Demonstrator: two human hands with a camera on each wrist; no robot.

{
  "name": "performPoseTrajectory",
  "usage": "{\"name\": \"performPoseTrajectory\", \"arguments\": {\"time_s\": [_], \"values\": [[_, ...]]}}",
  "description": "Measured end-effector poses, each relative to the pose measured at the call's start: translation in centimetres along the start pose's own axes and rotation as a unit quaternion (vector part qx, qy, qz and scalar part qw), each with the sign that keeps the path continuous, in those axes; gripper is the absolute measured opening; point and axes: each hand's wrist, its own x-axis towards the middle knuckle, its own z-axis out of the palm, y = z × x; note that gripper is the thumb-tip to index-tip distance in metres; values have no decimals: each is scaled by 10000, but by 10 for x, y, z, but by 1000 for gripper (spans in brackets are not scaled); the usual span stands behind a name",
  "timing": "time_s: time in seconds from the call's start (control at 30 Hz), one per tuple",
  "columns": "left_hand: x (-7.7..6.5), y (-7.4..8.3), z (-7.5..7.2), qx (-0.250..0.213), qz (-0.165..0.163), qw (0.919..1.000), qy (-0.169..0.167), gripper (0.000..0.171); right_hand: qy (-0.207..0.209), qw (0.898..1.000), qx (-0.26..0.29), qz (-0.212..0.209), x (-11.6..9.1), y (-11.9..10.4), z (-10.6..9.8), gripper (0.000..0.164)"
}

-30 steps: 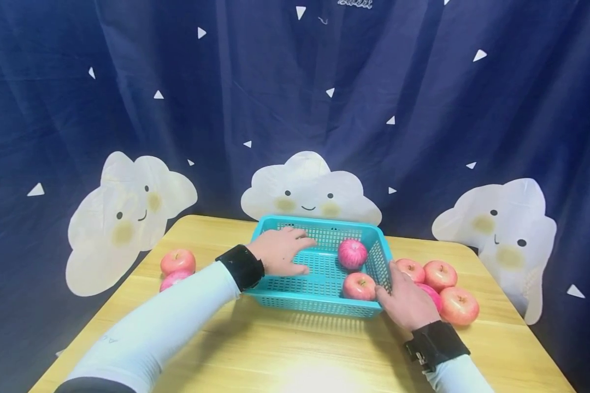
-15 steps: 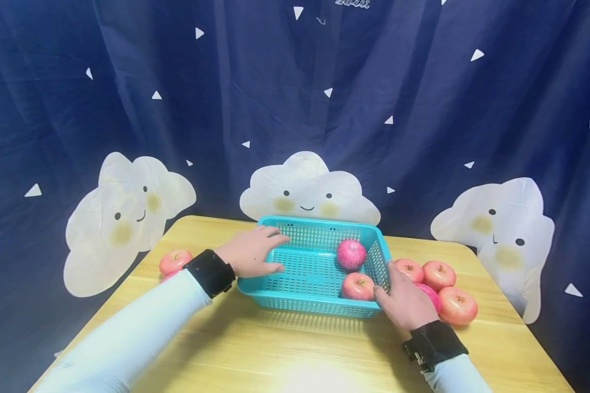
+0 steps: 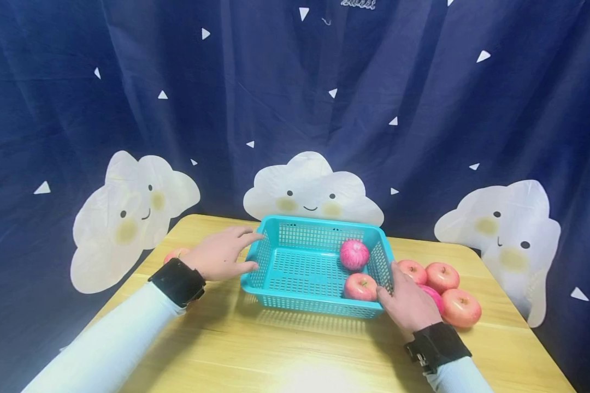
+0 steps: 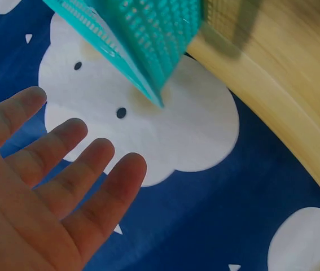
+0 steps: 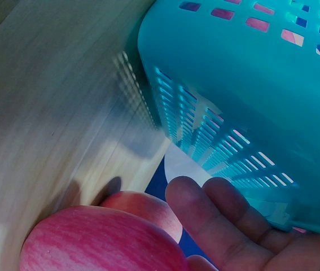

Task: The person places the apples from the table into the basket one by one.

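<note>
1. Turquoise basket [image 3: 314, 303]: it stands on the counter [image 3: 236, 349] with a long side toward the person, probably so that both ends are within reach.
2. Right hand [image 3: 407, 300]: its fingers grasp the basket's right side by the near corner, thumb over the rim, others along the outer wall; I'd guess this steadies it.
3. Three apples [image 3: 461, 307] and a bright pink fruit [image 3: 434, 297] cluster outside that wall, the pink one partly behind the hand.
4. Inside, one apple [image 3: 361, 287] sits in the near right corner and a streaked pink fruit [image 3: 354, 255] behind it, both at the gripped end.
5. Left hand [image 3: 221, 255]: fingers loosely spread, grasping nothing, just beside the left rim.
6. A partly hidden apple [image 3: 175, 254] peeks out beyond it.
7. A dark blue curtain [image 3: 275, 65] hangs behind, apparently as a backdrop.
</note>
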Motion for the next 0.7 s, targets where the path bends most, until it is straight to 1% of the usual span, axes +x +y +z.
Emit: {"name": "performPoseTrajectory", "arguments": {"time_s": [0.17,0.27,0.37,0.5,0.7], "values": [[-16,-8,-1,-8,-222,9997,-50,70,30,10000,-4,-56,-1,0,-1,78],[-26,-14,-1,5,-450,9989,-97,71,-39,10000,-3,9,-1,-1,-1,79],[-37,-22,1,55,-583,9982,-102,71,-150,9998,-8,144,-1,-2,0,80],[-50,-32,5,99,-574,9983,14,68,-217,9995,13,221,-1,-3,0,81],[-69,-44,15,167,-656,9975,177,66,-139,9998,9,172,0,-1,1,80]]}}
